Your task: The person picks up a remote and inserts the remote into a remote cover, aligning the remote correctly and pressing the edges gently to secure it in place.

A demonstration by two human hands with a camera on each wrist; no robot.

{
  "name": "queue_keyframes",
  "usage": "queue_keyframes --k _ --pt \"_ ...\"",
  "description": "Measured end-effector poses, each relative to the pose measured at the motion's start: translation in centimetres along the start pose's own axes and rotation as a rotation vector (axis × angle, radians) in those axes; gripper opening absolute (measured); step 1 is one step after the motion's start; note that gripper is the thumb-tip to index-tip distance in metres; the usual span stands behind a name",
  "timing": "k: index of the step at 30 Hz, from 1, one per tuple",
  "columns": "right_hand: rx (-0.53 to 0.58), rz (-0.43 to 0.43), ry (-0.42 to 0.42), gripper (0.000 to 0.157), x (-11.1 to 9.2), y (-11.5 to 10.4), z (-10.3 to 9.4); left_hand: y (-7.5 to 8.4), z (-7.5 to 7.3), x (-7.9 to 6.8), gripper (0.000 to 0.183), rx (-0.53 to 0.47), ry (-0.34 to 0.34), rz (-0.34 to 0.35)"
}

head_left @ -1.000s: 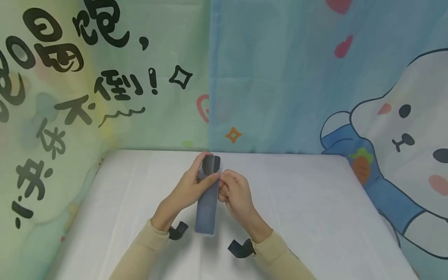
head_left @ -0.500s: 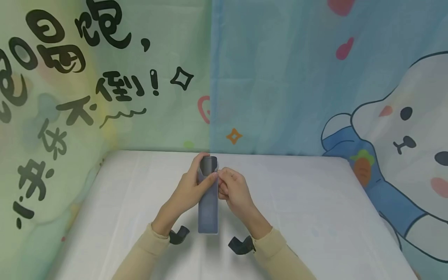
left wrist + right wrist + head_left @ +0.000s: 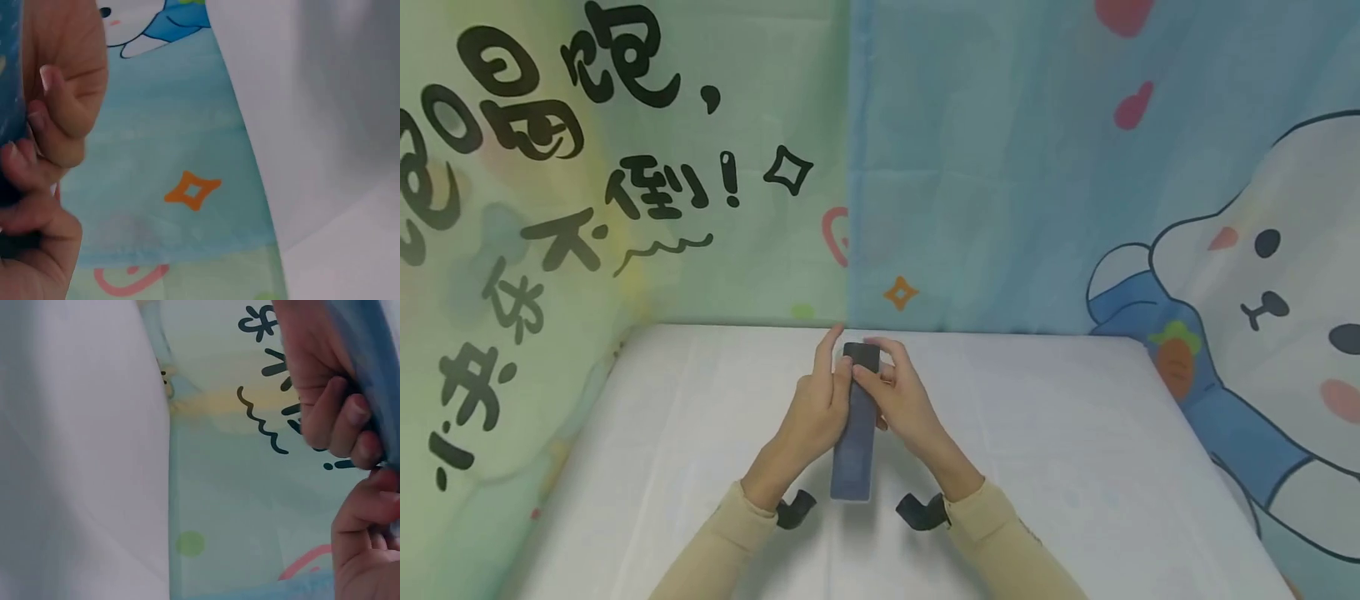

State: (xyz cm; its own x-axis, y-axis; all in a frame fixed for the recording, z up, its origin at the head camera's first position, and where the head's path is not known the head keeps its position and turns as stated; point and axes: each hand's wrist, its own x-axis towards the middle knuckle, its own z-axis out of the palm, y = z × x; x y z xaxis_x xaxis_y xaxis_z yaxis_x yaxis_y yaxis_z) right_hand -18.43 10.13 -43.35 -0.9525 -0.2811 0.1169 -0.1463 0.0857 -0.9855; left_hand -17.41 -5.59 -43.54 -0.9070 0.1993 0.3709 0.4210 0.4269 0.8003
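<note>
A long, narrow blue-grey case (image 3: 853,467) with a dark upper end (image 3: 862,354) is held upright above the table. My left hand (image 3: 808,408) grips its left side, thumb on the front and index finger raised beyond the edge. From the right, my right hand (image 3: 910,408) pinches near the dark end, thumb across the front and index finger arched at the top. In the left wrist view, curled fingers (image 3: 62,119) show beside the glossy blue case (image 3: 9,81). In the right wrist view, the left hand's fingers (image 3: 325,415) curl against the case (image 3: 375,362). Its contents are hidden.
A white-covered table (image 3: 1037,433) spreads beneath the hands. Black curved pieces (image 3: 795,509) sit at both wrists. Behind and to the left hangs a printed cloth backdrop (image 3: 970,192) with black lettering and a white cartoon animal.
My right thumb has come across the front of the case and its index finger has risen to the top. My left thumb now points upward. The dark end looks darker and flatter.
</note>
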Motion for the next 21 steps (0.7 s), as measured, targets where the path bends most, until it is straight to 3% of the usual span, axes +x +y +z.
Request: queue_keyframes --k 3,7,13,21 --pt "-0.013 -0.073 0.012 0.051 0.2 0.0 -0.4 -0.5 0.0 -0.3 0.053 -0.078 -0.02 -0.048" --pt "-0.032 -0.105 0.02 0.043 0.1 -0.1 -0.9 -1.8 -0.5 -1.2 0.047 -0.173 -0.109 -0.088" --pt "-0.008 -0.103 -0.006 0.038 0.2 -0.1 -1.6 -2.7 -1.1 -2.6 0.034 -0.279 -0.318 0.015" --pt "0.078 -0.093 -0.076 0.044 0.2 -0.5 -0.8 -2.7 -1.0 -2.5 0.037 -0.485 -0.4 0.128"
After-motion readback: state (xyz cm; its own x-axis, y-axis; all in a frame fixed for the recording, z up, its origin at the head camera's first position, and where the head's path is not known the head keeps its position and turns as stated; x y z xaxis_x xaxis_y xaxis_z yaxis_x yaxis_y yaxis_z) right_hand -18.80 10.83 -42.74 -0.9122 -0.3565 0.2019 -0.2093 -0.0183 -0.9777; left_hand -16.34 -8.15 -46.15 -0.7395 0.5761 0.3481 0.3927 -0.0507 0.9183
